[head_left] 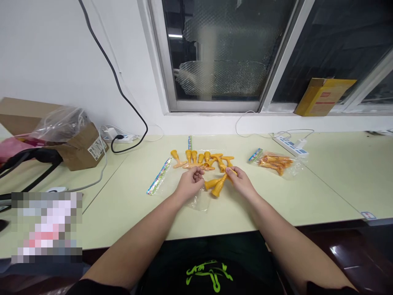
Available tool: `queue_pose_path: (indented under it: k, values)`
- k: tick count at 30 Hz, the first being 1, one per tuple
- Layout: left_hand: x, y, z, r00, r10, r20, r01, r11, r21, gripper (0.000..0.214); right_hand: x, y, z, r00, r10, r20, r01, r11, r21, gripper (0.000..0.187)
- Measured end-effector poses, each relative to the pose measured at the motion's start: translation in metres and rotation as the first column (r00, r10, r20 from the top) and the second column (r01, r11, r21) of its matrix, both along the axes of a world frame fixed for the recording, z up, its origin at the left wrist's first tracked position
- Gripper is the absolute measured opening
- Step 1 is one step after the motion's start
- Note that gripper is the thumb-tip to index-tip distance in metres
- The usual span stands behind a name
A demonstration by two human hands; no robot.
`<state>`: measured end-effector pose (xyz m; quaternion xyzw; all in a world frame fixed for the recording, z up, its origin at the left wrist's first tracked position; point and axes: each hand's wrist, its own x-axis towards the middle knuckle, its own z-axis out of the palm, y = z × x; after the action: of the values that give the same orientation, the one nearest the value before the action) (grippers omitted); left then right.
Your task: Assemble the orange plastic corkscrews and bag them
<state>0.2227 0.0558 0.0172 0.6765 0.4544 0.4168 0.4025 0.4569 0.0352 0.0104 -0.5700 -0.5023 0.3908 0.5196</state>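
Note:
My right hand (241,180) pinches the thin ends of orange-yellow plastic pieces with flared, cup-like ends (217,188); the cups point down and to the left. My left hand (193,180) is closed with its fingers curled, just left of those cups. Whether anything is between its fingers is hidden. Beneath it lies a clear plastic bag (198,203). Beyond both hands, several more such pieces (194,155) stand or lie in a row, some with pale orange crossbars. To the left rests a flat bag with a colourful header (159,176).
A filled bag of orange pieces (276,162) lies at the right, in front of a power strip (291,145). Another clear bag (204,142) lies behind the row. At the left are an opened cardboard box (81,147) and a black cable (123,92). The table (129,213) ends close to my body.

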Motion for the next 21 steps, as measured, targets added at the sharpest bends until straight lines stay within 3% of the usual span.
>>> queue_pose_path:
  k: [6, 12, 18, 21]
  values:
    - [0.004, -0.002, 0.003, 0.998, -0.058, 0.03, 0.058, 0.998, -0.003, 0.023, -0.006, 0.006, -0.013, 0.958, -0.126, -0.256, 0.094, 0.986, -0.135, 0.044]
    - [0.008, 0.0, 0.002, 0.993, -0.009, 0.114, 0.01, 1.0, -0.004, 0.022, -0.036, -0.01, -0.02, 0.845, -0.152, -0.513, 0.135, 0.988, -0.071, 0.041]
    - [0.009, -0.005, 0.005, 0.997, -0.005, 0.083, 0.004, 1.0, 0.016, 0.021, -0.049, -0.028, -0.022, 0.914, 0.094, -0.395, -0.14, 0.986, -0.089, 0.052]
    - [0.01, -0.007, 0.006, 0.997, -0.042, 0.065, 0.038, 0.998, 0.056, 0.019, -0.055, -0.031, -0.017, 0.904, 0.127, -0.409, -0.186, 0.977, -0.108, 0.057]
